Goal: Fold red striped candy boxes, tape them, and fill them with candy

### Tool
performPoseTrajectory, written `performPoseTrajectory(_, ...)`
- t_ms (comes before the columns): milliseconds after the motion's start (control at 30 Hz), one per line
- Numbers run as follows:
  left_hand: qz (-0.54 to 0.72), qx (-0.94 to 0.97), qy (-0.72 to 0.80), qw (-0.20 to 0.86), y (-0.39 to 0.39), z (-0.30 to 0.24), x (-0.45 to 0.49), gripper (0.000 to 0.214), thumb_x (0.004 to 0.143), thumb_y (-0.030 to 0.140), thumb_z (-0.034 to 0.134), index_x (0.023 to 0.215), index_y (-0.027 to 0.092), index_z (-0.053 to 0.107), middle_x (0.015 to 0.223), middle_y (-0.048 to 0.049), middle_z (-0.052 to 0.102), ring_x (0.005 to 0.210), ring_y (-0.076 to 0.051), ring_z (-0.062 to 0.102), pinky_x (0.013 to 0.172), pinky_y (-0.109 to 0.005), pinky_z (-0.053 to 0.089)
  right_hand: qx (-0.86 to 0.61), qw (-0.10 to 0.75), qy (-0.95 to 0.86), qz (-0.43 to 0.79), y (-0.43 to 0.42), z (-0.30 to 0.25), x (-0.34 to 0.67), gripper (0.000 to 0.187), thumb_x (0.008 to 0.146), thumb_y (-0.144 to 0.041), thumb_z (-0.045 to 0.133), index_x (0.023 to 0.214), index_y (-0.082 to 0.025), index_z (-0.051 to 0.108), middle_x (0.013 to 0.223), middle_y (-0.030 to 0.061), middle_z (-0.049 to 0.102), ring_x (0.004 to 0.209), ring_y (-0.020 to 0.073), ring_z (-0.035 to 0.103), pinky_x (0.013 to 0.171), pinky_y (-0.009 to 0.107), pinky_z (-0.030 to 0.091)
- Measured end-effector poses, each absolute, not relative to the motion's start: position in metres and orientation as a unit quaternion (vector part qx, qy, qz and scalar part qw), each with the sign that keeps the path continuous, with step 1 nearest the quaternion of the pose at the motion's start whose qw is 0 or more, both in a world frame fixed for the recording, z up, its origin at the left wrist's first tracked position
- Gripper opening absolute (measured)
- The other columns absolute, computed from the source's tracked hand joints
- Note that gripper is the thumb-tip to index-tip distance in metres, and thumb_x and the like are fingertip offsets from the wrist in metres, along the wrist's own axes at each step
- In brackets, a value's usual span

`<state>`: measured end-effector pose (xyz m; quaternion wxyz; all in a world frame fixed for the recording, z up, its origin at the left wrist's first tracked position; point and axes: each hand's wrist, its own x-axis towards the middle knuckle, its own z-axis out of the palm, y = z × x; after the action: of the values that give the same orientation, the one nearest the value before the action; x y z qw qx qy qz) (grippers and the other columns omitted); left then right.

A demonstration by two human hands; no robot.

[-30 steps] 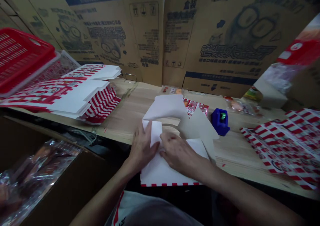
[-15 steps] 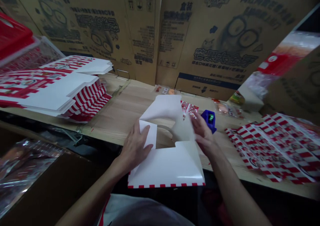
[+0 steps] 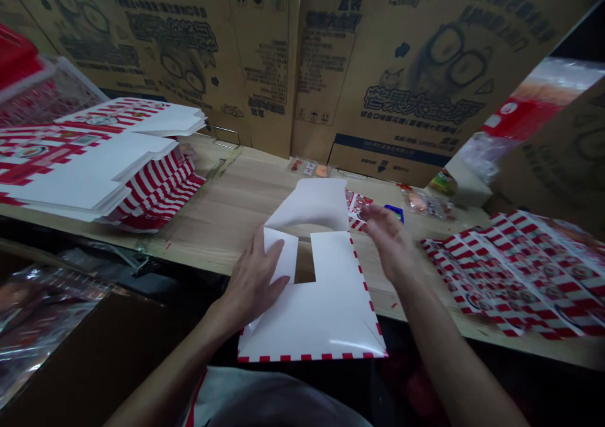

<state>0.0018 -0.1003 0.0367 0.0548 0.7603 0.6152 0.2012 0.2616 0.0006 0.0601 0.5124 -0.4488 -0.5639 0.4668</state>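
A white flat carton blank with red-striped edges lies over the front edge of the wooden table. My left hand presses flat on the blank's folded left flap, fingers stretched out. My right hand hovers over the blank's right edge, fingers loosely spread and holding nothing, slightly blurred. It hides most of a blue tape dispenser just behind it.
Stacks of red-and-white striped flat cartons sit at the left, more striped sheets at the right. Large printed cardboard boxes wall the table's back. Small snack packets lie near them. Clear bags fill a box at lower left.
The blank's right flap, held up by my right hand half a second ago, now lies flat. My right hand has let go and lifted. My left hand has stayed on the left flap.
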Motion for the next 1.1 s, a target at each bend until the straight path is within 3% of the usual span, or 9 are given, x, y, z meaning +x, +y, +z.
performPoseTrajectory(67, 0.211, 0.765, 0.606, 0.055, -0.100, 0.035, 0.001, 0.049, 0.081, 0.027, 0.063, 0.126, 0.014, 0.047, 0.152, -0.0252, 0.019, 0.134, -0.045, 0.035, 0.096, -0.057, 0.047, -0.425, 0.532, -0.470, 0.562, 0.029, 0.077, 0.265, 0.047, 0.075, -0.065, 0.061, 0.097, -0.023, 0.060, 0.118, 0.0093, 0.066, 0.118, 0.0277, 0.057, 0.100, 0.046, 0.044)
performPoseTrajectory(133, 0.219, 0.765, 0.603, 0.054, -0.100, 0.033, 0.000, 0.050, 0.082, 0.027, 0.062, 0.128, 0.015, 0.045, 0.152, -0.0246, 0.020, 0.135, -0.044, 0.034, 0.096, -0.056, 0.047, -0.403, 0.464, -0.457, 0.643, 0.055, 0.096, 0.260, 0.050, 0.078, -0.070, 0.053, 0.089, -0.021, 0.061, 0.108, 0.0107, 0.069, 0.110, 0.0286, 0.061, 0.094, 0.046, 0.048)
performPoseTrajectory(300, 0.235, 0.757, 0.606, 0.060, -0.101, 0.031, -0.002, 0.056, 0.081, 0.028, 0.063, 0.131, 0.015, 0.042, 0.151, -0.0260, 0.021, 0.134, -0.045, 0.036, 0.097, -0.057, 0.046, -0.363, 0.257, -0.555, 0.703, 0.082, 0.126, 0.225, 0.055, 0.086, -0.067, 0.044, 0.105, -0.018, 0.062, 0.110, 0.0118, 0.069, 0.106, 0.0287, 0.063, 0.091, 0.048, 0.049)
performPoseTrajectory(433, 0.258, 0.741, 0.615, 0.079, -0.101, 0.033, -0.004, 0.056, 0.081, 0.032, 0.063, 0.129, 0.015, 0.041, 0.151, -0.0266, 0.024, 0.136, -0.042, 0.035, 0.100, -0.057, 0.043, -0.287, 0.124, -0.685, 0.659, 0.069, 0.123, 0.213, 0.061, 0.077, -0.063, 0.063, 0.119, -0.020, 0.060, 0.127, 0.0094, 0.063, 0.120, 0.0271, 0.056, 0.100, 0.044, 0.045)
performPoseTrajectory(567, 0.297, 0.719, 0.616, 0.125, -0.099, 0.038, -0.005, 0.057, 0.079, 0.033, 0.064, 0.127, 0.015, 0.038, 0.147, -0.0248, 0.034, 0.139, -0.035, 0.033, 0.107, -0.053, 0.038, -0.254, -0.002, -0.839, 0.482, 0.046, 0.117, 0.212, 0.080, 0.064, -0.053, 0.078, 0.133, -0.021, 0.052, 0.141, 0.0089, 0.051, 0.130, 0.0280, 0.047, 0.108, 0.042, 0.038)
performPoseTrajectory(667, 0.334, 0.706, 0.605, 0.153, -0.097, 0.040, -0.005, 0.058, 0.077, 0.029, 0.062, 0.126, 0.014, 0.037, 0.146, -0.0245, 0.037, 0.140, -0.034, 0.032, 0.110, -0.053, 0.033, -0.266, -0.025, -0.903, 0.336, 0.029, 0.113, 0.209, 0.085, 0.065, -0.051, 0.078, 0.137, -0.019, 0.048, 0.141, 0.0116, 0.051, 0.128, 0.0307, 0.048, 0.107, 0.045, 0.038)
performPoseTrajectory(800, 0.364, 0.681, 0.603, 0.198, -0.097, 0.040, -0.005, 0.054, 0.079, 0.024, 0.054, 0.129, 0.015, 0.034, 0.147, -0.0231, 0.036, 0.139, -0.032, 0.034, 0.110, -0.055, 0.032, -0.255, -0.009, -0.935, 0.245, 0.012, 0.109, 0.204, 0.079, 0.074, -0.041, 0.074, 0.142, -0.018, 0.040, 0.138, 0.0141, 0.052, 0.125, 0.0305, 0.050, 0.104, 0.048, 0.039)
performPoseTrajectory(1000, 0.427, 0.628, 0.600, 0.253, -0.097, 0.035, -0.005, 0.052, 0.078, 0.021, 0.053, 0.127, 0.017, 0.036, 0.139, -0.0176, 0.046, 0.133, -0.031, 0.040, 0.108, -0.053, 0.034, -0.251, 0.021, -0.944, 0.211, -0.004, 0.096, 0.207, 0.085, 0.075, -0.040, 0.073, 0.146, -0.015, 0.032, 0.146, 0.0182, 0.040, 0.135, 0.0333, 0.038, 0.109, 0.051, 0.033)
performPoseTrajectory(1100, 0.470, 0.581, 0.591, 0.303, -0.095, 0.030, -0.005, 0.055, 0.079, 0.025, 0.056, 0.130, 0.018, 0.036, 0.134, -0.0143, 0.050, 0.126, -0.028, 0.047, 0.105, -0.048, 0.039, -0.238, 0.032, -0.934, 0.263, 0.005, 0.096, 0.211, 0.083, 0.075, -0.044, 0.072, 0.144, -0.019, 0.035, 0.147, 0.0145, 0.041, 0.135, 0.0311, 0.038, 0.111, 0.052, 0.032)
